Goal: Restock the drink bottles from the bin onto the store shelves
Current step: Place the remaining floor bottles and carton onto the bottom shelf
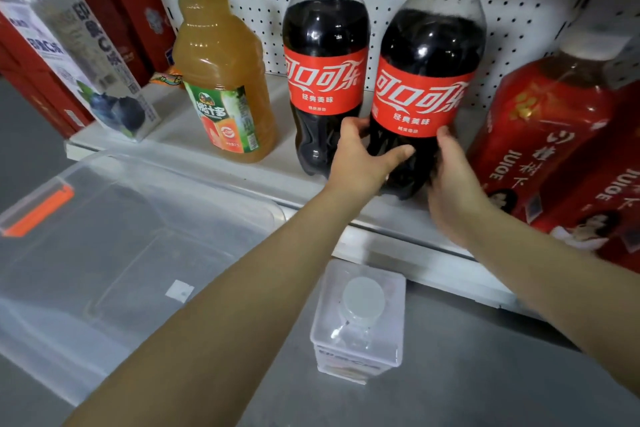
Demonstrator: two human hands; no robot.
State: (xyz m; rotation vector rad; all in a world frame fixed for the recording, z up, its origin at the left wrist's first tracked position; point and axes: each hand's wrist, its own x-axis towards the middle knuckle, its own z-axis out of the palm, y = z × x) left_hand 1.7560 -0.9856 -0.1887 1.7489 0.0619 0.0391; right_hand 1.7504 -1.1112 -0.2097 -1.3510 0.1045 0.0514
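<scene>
Cola bottle (424, 94), large and full, stands upright at the shelf's (180, 135) near edge, just right of a second bottle (325, 80). The left hand (360, 159) and right hand (453, 184) curl around its lower body from either side. It is likely heavy, rigid and slick, so a low two-sided hold suits it.

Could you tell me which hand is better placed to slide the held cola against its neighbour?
Probably the right hand: it grips the held cola on its outer side, so it can push leftwards. The left hand reaches in between it and the other cola.
</scene>
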